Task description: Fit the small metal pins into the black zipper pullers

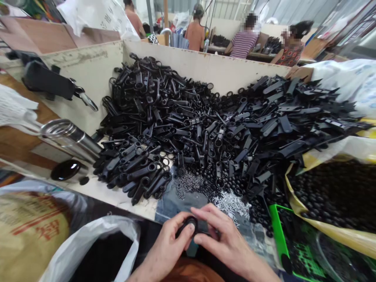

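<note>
My left hand (167, 244) and my right hand (225, 239) meet at the bottom centre, fingers pinched round one small black plastic part (188, 225) with a ring end. Just beyond them lie small heaps of silver pins (232, 203) and tiny dark screws (188, 181) on a bluish cloth (173, 201). Past that, a large heap of black plastic arms (205, 125) fills a wooden-walled bin (205, 66).
A steel flask (72, 139) lies on its side at left beside its black lid (66, 170). A white bag (96, 246) gapes at bottom left; a yellow sack of black beads (335, 192) and a green tray (277, 235) sit right. Several people work at the far bench.
</note>
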The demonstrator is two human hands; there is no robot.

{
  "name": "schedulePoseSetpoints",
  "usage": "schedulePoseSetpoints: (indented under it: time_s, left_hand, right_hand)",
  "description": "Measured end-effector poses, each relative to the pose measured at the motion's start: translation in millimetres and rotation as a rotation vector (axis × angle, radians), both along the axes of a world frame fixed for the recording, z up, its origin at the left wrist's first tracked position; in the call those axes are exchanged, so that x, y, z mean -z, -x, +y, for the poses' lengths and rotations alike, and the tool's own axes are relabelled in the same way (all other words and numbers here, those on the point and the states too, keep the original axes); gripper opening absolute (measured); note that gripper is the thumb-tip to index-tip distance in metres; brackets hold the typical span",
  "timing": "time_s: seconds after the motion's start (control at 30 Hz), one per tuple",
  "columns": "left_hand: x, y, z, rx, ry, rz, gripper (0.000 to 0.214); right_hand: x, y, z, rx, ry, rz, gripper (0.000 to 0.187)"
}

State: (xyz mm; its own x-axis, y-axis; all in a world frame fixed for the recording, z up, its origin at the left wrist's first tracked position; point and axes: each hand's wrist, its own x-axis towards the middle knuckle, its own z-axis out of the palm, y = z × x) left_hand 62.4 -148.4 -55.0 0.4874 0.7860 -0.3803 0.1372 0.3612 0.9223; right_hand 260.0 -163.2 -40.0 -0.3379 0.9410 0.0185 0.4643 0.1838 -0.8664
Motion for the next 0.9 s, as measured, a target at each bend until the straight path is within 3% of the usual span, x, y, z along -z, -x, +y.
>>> schedulePoseSetpoints:
  time_s: [0.1,0.27,0.37,0.5,0.6,0.67,0.8,0.9]
  left_hand:
    - [-6.5,3,0,-0.009,-0.034,-0.001,0.043]
    - [-8.2,4,-2,-0.057,-0.148,0.101,0.043]
    - [-9.3,6,-2,-0.066,-0.285,0.227,0.038]
    - [-11.8,7,0,-0.028,-0.541,0.382,0.032]
    - [-10.9,7,2,0.038,-0.653,0.456,0.039]
    - [-10.3,7,4,0.04,-0.508,0.436,0.048]
    - [-12.6,7,13,0.076,0.037,0.114,0.048]
    - [-13.5,7,17,0.075,0.195,-0.035,0.043]
  right_hand:
    - [7.0,14,-5,0.224,0.056,0.151,0.031]
    - [20.7,40,-11,0.437,0.181,0.488,0.035]
    - [23.1,47,-12,0.469,0.266,0.627,0.036]
    - [22.1,45,-8,0.447,0.292,0.651,0.039]
    - [22.3,40,0,0.471,0.373,0.72,0.045]
    - [24.1,38,5,0.5,0.426,0.763,0.05]
    - [31.0,38,12,0.485,0.489,0.832,0.052]
    - [36.2,41,13,0.473,0.479,0.85,0.05]
